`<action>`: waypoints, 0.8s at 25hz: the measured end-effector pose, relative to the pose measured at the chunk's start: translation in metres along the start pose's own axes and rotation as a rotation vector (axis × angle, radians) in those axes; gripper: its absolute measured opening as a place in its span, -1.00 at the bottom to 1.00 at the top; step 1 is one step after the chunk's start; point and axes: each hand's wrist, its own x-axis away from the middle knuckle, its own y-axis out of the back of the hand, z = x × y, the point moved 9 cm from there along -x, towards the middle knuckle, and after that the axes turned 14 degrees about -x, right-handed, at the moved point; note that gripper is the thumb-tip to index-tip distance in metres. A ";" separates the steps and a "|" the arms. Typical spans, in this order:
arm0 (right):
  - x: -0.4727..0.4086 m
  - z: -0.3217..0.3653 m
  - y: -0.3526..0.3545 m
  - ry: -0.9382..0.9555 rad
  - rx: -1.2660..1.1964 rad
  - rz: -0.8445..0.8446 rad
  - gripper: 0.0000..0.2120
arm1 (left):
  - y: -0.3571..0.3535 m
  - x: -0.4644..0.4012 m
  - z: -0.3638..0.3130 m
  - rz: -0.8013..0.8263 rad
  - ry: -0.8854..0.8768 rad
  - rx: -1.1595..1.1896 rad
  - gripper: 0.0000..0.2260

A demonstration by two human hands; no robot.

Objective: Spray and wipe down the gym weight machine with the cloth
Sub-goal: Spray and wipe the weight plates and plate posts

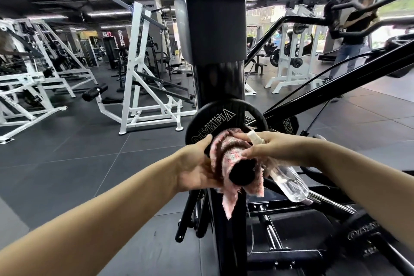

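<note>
A gym hall with dark rubber floor tiles (pixel 94 141), white-framed machines (pixel 143 69) on the left and more racks towards the windows on the right, where another person (pixel 354 29) stands at a machine. In front stands the black weight machine (pixel 218 83), its upright post topped by a dark pad (pixel 212 27), with an Olympia weight plate (pixel 215 121) mounted on a horn (pixel 243 176) that points towards the camera. A pink cloth (pixel 230 159) is wrapped round that horn, a corner hanging down. The left hand (pixel 197 163) cups the cloth from the left, fingers curled on it. The right hand (pixel 266 148) pinches the cloth from above while clasping a clear spray bottle (pixel 289 181), nozzle up-left, base slanting down to the right.
</note>
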 end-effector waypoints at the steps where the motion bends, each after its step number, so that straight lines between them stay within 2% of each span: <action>1: -0.002 0.001 -0.001 0.006 -0.050 -0.007 -0.67 | -0.010 -0.009 -0.006 0.058 -0.016 0.027 -0.41; 3: -0.009 0.000 0.000 0.003 -0.217 -0.013 -0.70 | -0.021 -0.031 -0.018 0.022 -0.058 0.043 -0.51; 5: -0.018 -0.004 0.001 0.004 -0.236 -0.040 -0.76 | -0.021 -0.044 -0.025 -0.095 -0.069 0.064 -0.62; 12: -0.031 -0.015 0.010 -0.018 -0.282 -0.182 -0.95 | -0.014 -0.053 -0.034 -0.233 -0.177 0.195 -0.60; 15: -0.023 -0.020 0.003 0.015 -0.354 -0.251 -0.89 | -0.013 -0.043 -0.036 -0.332 -0.274 0.219 -0.58; 20: 0.008 -0.025 -0.006 0.059 -0.343 -0.318 -0.83 | -0.028 -0.018 -0.023 -0.343 -0.225 0.065 -0.72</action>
